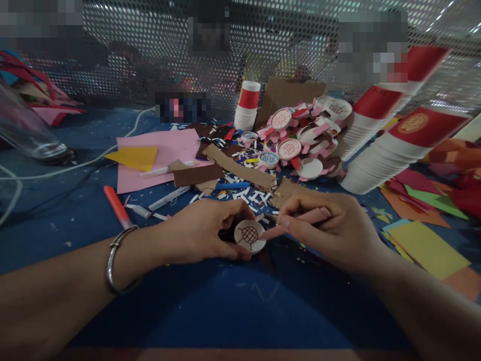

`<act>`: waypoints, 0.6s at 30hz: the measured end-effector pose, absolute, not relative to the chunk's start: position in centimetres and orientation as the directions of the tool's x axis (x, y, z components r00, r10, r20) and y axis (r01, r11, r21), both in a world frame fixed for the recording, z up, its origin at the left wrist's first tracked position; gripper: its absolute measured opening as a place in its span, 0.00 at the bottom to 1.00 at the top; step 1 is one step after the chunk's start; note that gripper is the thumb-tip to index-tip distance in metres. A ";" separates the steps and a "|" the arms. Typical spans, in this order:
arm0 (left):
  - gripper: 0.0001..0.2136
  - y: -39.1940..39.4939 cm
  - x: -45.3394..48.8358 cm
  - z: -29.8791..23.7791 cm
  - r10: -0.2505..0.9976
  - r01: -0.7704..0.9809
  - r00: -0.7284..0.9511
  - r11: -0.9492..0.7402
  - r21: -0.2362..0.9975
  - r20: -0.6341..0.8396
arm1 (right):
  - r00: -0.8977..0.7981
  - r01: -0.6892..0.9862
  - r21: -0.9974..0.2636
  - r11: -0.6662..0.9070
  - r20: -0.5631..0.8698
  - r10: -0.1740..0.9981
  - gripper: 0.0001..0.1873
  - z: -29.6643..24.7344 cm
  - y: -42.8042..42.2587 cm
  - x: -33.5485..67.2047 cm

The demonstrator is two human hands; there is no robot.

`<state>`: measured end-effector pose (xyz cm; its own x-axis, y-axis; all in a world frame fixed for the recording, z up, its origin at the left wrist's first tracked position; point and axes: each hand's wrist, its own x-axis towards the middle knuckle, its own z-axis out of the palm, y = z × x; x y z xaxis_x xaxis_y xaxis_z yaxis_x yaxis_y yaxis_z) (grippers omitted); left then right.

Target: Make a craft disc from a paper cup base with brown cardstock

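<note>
My left hand (206,228), a silver bangle at its wrist, is closed around the side of a small paper cup base (241,245). The round white face is turned towards me and bears a brown grid drawn inside a ring, with lines running outwards. In my right hand (330,230) a slim pinkish-brown marker (273,232) is pinched between thumb and fingers. Its narrow tip meets the right side of the drawing, as far as I can see. Dark shadow hides the cup base's lower part.
Behind my hands lie paper scraps (259,198), cardboard strips (240,168), a blue marker (233,185) and a red marker (117,205). Decorated cup bases (289,148) are heaped near tall cup stacks (387,145). Coloured paper (428,248) lies right; a clear container (33,130) leans left.
</note>
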<state>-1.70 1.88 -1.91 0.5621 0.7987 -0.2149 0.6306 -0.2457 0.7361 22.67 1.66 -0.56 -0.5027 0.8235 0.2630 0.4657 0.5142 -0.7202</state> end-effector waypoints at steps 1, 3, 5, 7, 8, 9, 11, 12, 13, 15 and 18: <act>0.24 1.9 -1.7 -1.9 0.799 0.622 0.563 -0.241 0.745 -0.212 | -0.508 0.475 -0.704 0.528 0.270 0.818 0.10 -0.6 1.7 22.7; 0.24 1.9 -1.7 -2.0 0.798 0.616 0.564 -0.235 0.752 -0.213 | -0.513 0.488 -0.682 0.545 0.281 0.811 0.10 -0.7 1.7 22.7; 0.24 1.9 -1.7 -2.1 0.794 0.613 0.564 -0.220 0.759 -0.225 | -0.514 0.487 -0.680 0.547 0.283 0.810 0.10 -0.6 1.7 22.7; 0.24 1.9 -1.7 -2.2 0.790 0.598 0.565 -0.194 0.777 -0.237 | -0.519 0.479 -0.695 0.536 0.267 0.812 0.10 -0.5 1.7 22.6; 0.25 1.9 -1.7 -2.2 0.790 0.592 0.565 -0.186 0.784 -0.239 | -0.522 0.474 -0.703 0.530 0.261 0.812 0.10 -0.4 1.6 22.6; 0.25 1.9 -1.7 -2.3 0.790 0.591 0.564 -0.183 0.786 -0.240 | -0.525 0.467 -0.708 0.529 0.259 0.810 0.09 -0.4 1.6 22.5; 0.25 1.9 -1.7 -2.3 0.794 0.601 0.560 -0.191 0.776 -0.239 | -0.535 0.446 -0.718 0.534 0.265 0.802 0.08 -0.2 1.6 22.4; 0.25 1.9 -1.7 -2.3 0.795 0.610 0.558 -0.199 0.767 -0.237 | -0.542 0.437 -0.721 0.538 0.266 0.797 0.07 -0.2 1.6 22.4; 0.26 1.9 -1.7 -2.3 0.795 0.619 0.558 -0.207 0.758 -0.239 | -0.550 0.428 -0.724 0.541 0.266 0.792 0.06 -0.1 1.5 22.4; 0.26 1.9 -1.8 -2.2 0.794 0.631 0.558 -0.217 0.745 -0.241 | -0.557 0.423 -0.729 0.538 0.259 0.789 0.06 0.0 1.4 22.3; 0.26 1.9 -1.7 -2.1 0.794 0.639 0.559 -0.226 0.736 -0.241 | -0.558 0.416 -0.730 0.542 0.265 0.786 0.06 0.0 1.3 22.3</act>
